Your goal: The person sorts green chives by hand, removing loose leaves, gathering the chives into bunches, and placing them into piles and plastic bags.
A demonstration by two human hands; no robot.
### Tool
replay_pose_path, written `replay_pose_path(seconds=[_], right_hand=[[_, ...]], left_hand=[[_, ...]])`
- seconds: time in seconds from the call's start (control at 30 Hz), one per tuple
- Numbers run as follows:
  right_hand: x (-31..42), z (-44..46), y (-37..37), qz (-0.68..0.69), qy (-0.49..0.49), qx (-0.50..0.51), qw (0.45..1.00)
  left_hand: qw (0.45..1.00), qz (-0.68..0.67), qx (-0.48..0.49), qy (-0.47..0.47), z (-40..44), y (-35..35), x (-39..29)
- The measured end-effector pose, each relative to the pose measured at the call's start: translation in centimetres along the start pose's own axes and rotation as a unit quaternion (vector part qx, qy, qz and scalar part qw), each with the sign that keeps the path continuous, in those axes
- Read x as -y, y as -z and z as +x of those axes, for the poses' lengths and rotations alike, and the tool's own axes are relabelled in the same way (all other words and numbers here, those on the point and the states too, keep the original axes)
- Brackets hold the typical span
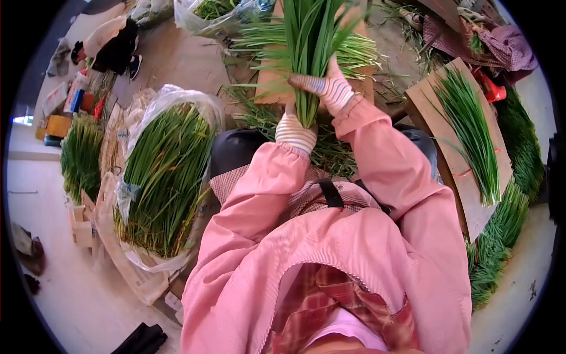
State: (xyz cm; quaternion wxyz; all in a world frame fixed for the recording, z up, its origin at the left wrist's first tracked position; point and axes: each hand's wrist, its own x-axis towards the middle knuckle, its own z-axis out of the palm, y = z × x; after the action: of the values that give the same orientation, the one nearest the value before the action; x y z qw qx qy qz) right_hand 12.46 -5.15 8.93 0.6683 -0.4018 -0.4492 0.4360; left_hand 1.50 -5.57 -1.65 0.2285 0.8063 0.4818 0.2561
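A bunch of long green chives [308, 53] stands upright between my hands, its leaves fanning out toward the far side. My left hand [296, 133], in a striped glove, wraps the lower end of the bunch. Higher up, my right hand [324, 88] is closed around the same bunch, its striped glove stained dark at the fingertips. Behind the bunch, more chives [354, 56] lie crosswise on a brown board [268, 79]. Some of the fingers are hidden behind the leaves.
To my left, an open plastic bag [171, 97] holds loose chives. A tied bundle [466, 127] lies on a cardboard sheet [501, 147] at right, with stacked bundles [498, 236] beyond. Another bag [200, 23] stands at the back. A person [115, 47] is at far left.
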Motion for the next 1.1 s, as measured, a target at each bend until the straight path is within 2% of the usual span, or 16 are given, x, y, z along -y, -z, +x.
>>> replay_pose_path(seconds=[0.03, 0.13, 0.23, 0.27, 0.33, 0.47, 0.53, 0.63, 0.67, 0.7, 0.77, 0.83, 0.9, 1.03, 1.07, 1.1], right_hand=[[0.8, 1.1, 0.5, -0.026, 0.022, -0.013, 0.999], [5.2, 3.1, 1.2, -0.124, 0.105, -0.044, 0.986], [7.2, 4.5, 1.7, 0.041, 0.165, -0.099, 0.981], [7.4, 4.8, 2.0, 0.08, 0.161, -0.123, 0.976], [4.0, 5.6, 5.4, -0.073, 0.123, -0.023, 0.989], [-1.2, 6.1, 8.4, -0.144, 0.063, 0.005, 0.988], [-0.4, 7.1, 7.6, -0.157, -0.05, -0.02, 0.986], [-1.6, 10.2, 7.0, -0.256, -0.053, -0.012, 0.965], [2.9, 9.3, 4.7, -0.323, -0.078, -0.02, 0.943], [2.9, 10.0, 4.0, -0.114, -0.062, 0.036, 0.991], [4.4, 9.8, 3.2, -0.159, -0.15, 0.024, 0.976], [5.6, 9.0, 2.8, -0.184, -0.23, 0.002, 0.956], [3.7, 8.5, 3.5, -0.508, -0.079, 0.112, 0.851], [6.1, 4.7, 2.4, -0.734, -0.002, 0.105, 0.671], [5.6, 4.3, 2.8, -0.736, -0.002, 0.103, 0.669], [4.6, 4.4, 3.9, -0.645, -0.02, 0.116, 0.755]], left_hand=[[0.989, -0.114, -0.087, -0.022, 1.2, -1.1, 0.2], [0.978, -0.202, -0.054, 0.013, 5.0, 2.5, -5.9], [0.675, -0.714, 0.168, 0.079, 10.6, 0.5, -6.1], [0.856, -0.461, 0.15, -0.179, 12.2, 0.1, -5.1], [0.851, -0.462, 0.189, -0.165, 12.0, 0.2, -5.5], [0.701, -0.649, 0.286, 0.075, 15.4, -1.7, -4.3], [0.78, -0.554, 0.278, -0.085, 16.1, -1.3, -2.9], [0.812, -0.523, 0.204, -0.163, 16.9, -0.1, -3.1], [0.766, -0.588, 0.239, -0.105, 17.4, 0.1, -2.2], [0.712, -0.646, 0.272, -0.044, 17.1, 1.4, -3.0], [0.64, -0.723, 0.26, 0.003, 14.9, 2.9, -3.4], [0.492, -0.807, 0.296, 0.14, 13.6, 3.0, -2.5], [0.523, -0.803, 0.262, 0.111, 11.7, 4.9, -4.2], [0.421, -0.882, 0.192, 0.084, 9.3, 3.4, -5.6], [0.421, -0.883, 0.186, 0.093, 8.8, 2.9, -5.7], [0.42, -0.883, 0.187, 0.089, 8.2, 2.9, -5.7]])
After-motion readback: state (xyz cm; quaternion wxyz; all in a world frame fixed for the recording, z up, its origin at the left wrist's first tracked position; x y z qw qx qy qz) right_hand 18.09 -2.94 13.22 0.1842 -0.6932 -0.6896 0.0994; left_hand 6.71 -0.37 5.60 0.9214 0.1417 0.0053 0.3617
